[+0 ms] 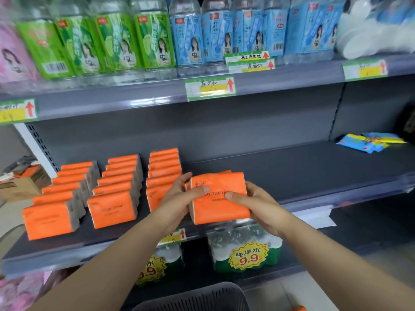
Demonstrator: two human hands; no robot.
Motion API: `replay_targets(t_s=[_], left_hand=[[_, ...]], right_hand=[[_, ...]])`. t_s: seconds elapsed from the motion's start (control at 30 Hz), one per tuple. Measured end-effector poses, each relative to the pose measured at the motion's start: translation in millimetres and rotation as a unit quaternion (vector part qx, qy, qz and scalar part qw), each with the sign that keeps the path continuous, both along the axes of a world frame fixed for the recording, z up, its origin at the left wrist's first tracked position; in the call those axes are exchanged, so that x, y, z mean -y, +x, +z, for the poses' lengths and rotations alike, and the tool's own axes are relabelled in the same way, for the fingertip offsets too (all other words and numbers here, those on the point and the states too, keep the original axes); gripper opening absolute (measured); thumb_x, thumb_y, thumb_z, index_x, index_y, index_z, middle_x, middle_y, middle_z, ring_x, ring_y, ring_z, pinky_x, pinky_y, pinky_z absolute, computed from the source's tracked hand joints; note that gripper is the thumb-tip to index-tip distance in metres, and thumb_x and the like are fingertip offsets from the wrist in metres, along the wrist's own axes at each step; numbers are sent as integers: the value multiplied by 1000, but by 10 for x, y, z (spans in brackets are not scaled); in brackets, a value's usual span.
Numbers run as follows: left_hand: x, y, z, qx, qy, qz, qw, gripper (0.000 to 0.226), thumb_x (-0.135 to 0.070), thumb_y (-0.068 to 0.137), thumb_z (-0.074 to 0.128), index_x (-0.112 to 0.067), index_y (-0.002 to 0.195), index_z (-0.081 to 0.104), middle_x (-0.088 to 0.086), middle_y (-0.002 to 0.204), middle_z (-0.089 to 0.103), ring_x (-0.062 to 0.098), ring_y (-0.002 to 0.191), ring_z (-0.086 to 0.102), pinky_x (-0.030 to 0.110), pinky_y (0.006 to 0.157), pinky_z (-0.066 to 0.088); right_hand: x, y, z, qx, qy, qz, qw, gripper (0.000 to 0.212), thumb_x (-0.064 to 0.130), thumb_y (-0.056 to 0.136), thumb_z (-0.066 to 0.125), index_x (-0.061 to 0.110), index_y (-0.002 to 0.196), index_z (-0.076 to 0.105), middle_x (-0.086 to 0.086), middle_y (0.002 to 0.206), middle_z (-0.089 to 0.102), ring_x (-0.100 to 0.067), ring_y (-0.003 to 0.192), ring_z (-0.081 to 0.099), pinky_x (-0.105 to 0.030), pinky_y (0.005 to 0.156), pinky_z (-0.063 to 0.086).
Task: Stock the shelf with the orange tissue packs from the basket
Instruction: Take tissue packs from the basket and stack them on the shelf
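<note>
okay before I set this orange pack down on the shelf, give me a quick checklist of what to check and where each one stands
1. Grip: left hand and right hand both clamp the orange tissue pack: ok.
2. Landing spot: bare shelf right of the third row: ok.
3. Orientation: printed face forward, like the front packs: ok.
4. Row alignment: the pack sits close beside the third row; gap hidden by the left hand: cannot tell.
5. Pack fully over the shelf edge: cannot tell.
6. Packs left in the basket: only its rim shows: cannot tell.
</note>
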State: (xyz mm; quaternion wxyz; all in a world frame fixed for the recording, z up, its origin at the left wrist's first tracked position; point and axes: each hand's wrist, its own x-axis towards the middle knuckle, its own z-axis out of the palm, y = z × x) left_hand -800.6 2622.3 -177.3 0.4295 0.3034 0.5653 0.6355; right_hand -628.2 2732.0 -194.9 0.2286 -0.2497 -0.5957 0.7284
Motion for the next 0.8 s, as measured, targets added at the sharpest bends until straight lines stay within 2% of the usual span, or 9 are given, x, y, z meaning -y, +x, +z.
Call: replay_targets(t_s=[0.13,0.2,0.27,0.37,0.43,0.6,0.73,0.8], left_hand=[[-292,-81,10,19,23,7,1000,104,-23,60,91,-19,146,34,9,129,62,22,110,65,48,104,45],[-436,-105,5,32,38,7,999,106,-30,57,89,-20,147,33,8,129,63,23,113,64,48,105,44],[-568,-125,-11,20,41,12,999,94,-27,63,87,-16,142,38,7,124,66,22,111,65,47,104,46],[-716,-162,-50,5,39,29,999,67,-24,70,82,-21,129,50,6,118,69,21,106,68,44,98,51],[-814,-226,-101,5,28,38,999,60,-26,74,80,-23,126,52,4,116,70,21,105,68,44,97,52],[-1048,-371,-119,-26,-24,24,999,53,-37,77,77,-27,126,58,-4,113,72,16,105,68,41,98,50],[-1258,-491,-81,-31,-56,23,998,28,-31,86,69,-28,113,64,-5,107,73,11,98,68,29,83,52],[-1364,-572,-70,-40,-72,18,996,27,-31,85,70,-27,112,65,-4,108,73,13,100,68,31,87,53]], right_hand=[[-232,-124,64,-24,2,-34,999,63,25,66,83,9,121,55,-13,116,69,-28,105,67,-46,98,50],[-341,-202,100,-41,-2,-56,998,66,24,63,79,7,122,54,-14,116,68,-29,105,67,-45,96,51],[-454,-291,116,-49,0,-69,996,66,24,62,79,8,122,53,-13,115,68,-28,105,67,-44,95,52],[-634,-426,100,-56,4,-78,995,66,25,62,80,12,121,53,-10,116,68,-26,104,68,-44,96,52],[-752,-515,63,-58,8,-81,995,67,24,63,86,15,121,54,-9,116,68,-25,104,68,-44,96,52],[-1008,-717,-49,-67,12,-100,993,61,24,69,83,16,123,55,-9,116,68,-24,106,67,-45,98,50],[-1223,-855,-97,-53,28,-94,994,57,30,71,80,18,122,56,-8,118,67,-23,107,66,-46,98,50],[-1333,-912,-97,-42,42,-82,995,57,33,72,80,20,122,56,-6,118,66,-22,107,66,-44,98,50]])
